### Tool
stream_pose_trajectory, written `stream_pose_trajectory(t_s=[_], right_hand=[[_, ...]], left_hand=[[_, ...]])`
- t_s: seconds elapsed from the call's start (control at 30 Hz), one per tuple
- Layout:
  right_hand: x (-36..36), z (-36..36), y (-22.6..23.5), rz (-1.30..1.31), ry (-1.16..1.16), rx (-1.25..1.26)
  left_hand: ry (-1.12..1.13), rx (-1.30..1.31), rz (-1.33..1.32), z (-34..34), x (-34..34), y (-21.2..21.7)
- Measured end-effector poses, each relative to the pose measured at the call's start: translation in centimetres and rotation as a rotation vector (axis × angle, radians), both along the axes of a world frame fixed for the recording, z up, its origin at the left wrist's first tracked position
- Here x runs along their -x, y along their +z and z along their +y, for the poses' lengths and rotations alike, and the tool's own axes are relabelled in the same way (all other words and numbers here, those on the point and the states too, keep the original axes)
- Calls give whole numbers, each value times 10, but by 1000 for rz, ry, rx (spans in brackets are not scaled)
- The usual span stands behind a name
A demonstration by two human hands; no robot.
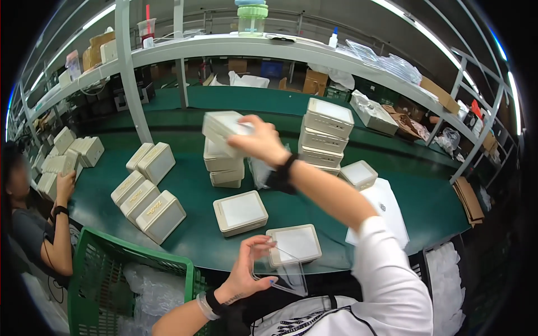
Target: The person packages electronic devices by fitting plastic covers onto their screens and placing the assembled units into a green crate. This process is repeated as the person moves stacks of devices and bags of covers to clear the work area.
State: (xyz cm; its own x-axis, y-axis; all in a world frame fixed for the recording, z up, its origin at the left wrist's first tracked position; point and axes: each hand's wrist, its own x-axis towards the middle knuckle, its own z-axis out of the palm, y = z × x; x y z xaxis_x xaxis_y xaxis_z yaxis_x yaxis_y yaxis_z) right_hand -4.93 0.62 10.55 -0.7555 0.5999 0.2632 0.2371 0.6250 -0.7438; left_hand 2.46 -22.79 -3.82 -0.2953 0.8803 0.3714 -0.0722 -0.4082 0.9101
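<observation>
My left hand (246, 271) grips a transparent plastic cover (291, 280) by its side, low at the table's front edge. Just behind the cover, a cream box with a pale top panel (300, 242) lies flat. Farther off, my right hand (262, 140) is closed on another cream box (219, 124), slightly blurred, at the top of a short stack of boxes (221, 162). Whether that box rests on the stack, I cannot tell. A single cream box (241, 210) lies between my two hands.
A taller box stack (324, 137) stands right of my right hand, with a box (358, 175) and white sheet (386, 210) beside it. Several boxes lean at left (151, 204). A green crate (134, 255) holds plastic bags. Another person (47, 229) handles boxes at far left.
</observation>
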Motion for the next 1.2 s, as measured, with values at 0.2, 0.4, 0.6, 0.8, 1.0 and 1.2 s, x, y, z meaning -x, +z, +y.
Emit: stream_pose_trajectory(t_s=[0.2, 0.4, 0.6, 0.8, 1.0, 1.2], right_hand=[[64, -17, -41, 10, -156, -313], [-111, -54, 5, 19, 640, 89], [-276, -89, -108, -129, 505, -16], [-265, -43, -135, 181, -36, 831], [-255, -26, -149, 12, -6, 908], [-265, -18, -141, -350, -13, -247]], left_hand=[[132, -46, 85, 11, 11, -5], [277, 56, -719, -5, 4, 4], [68, 522, -936, -12, -27, 6], [247, 639, -354, -11, -18, 5], [176, 514, 924, 33, 13, -3], [87, 602, 1024, 41, 13, -3]])
